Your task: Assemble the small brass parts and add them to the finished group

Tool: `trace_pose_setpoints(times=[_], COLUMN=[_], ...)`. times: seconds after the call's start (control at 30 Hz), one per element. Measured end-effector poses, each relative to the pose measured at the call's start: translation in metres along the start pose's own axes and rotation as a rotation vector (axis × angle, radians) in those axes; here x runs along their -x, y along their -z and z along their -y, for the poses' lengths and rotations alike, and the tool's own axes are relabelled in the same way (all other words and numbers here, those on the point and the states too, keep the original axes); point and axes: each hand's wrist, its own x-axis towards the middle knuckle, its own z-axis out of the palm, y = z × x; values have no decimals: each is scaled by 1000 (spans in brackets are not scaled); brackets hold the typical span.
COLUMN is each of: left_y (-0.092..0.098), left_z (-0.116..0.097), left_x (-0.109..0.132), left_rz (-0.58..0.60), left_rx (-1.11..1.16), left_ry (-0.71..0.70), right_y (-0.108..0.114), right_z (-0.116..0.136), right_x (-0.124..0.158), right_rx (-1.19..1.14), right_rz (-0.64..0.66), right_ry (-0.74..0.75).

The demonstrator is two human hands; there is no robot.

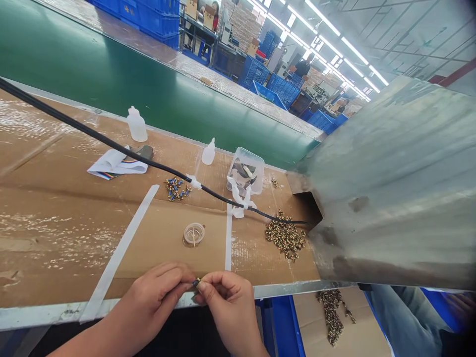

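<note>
At the front edge of the bench, my left hand (pixel 161 287) and my right hand (pixel 228 297) meet, both closed in a pinch. Between their fingertips is a small blue and brass-coloured part (pixel 197 281), largely covered by the fingers; its exact kind is too small to tell. Just beyond the hands sits a small round clear dish (pixel 194 234) with a thin stick in it. Farther back lies a little pile of blue and brass-coloured parts (pixel 177 189). To the right spreads a bigger heap of dark and brass-coloured parts (pixel 285 237).
A black cable (pixel 92 130) crosses above the cardboard-covered bench. Two white squeeze bottles (pixel 137 125), a folded cloth (pixel 117 162) and a clear plastic tub (pixel 246 171) stand toward the green conveyor belt (pixel 156 89). A metal housing (pixel 390 188) blocks the right side. More parts (pixel 331 315) lie below.
</note>
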Motion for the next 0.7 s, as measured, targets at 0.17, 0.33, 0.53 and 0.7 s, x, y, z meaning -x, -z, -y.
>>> trace_pose_setpoints(times=[0.17, 0.33, 0.53, 0.7], left_y=[0, 1, 3, 4], left_z=[-1, -2, -2, -3], left_x=[-3, -3, -2, -5], left_rz=[-3, 13, 12, 37], left_rx=[32, 56, 55, 49], left_ry=[10, -1, -27, -10], right_y=[2, 6, 8, 7], right_z=[-2, -2, 1, 2], right_x=[-1, -3, -4, -4], right_rx=[76, 151, 201, 244], right_rz=[-6, 20, 46, 54], right_ry=[75, 127, 156, 234])
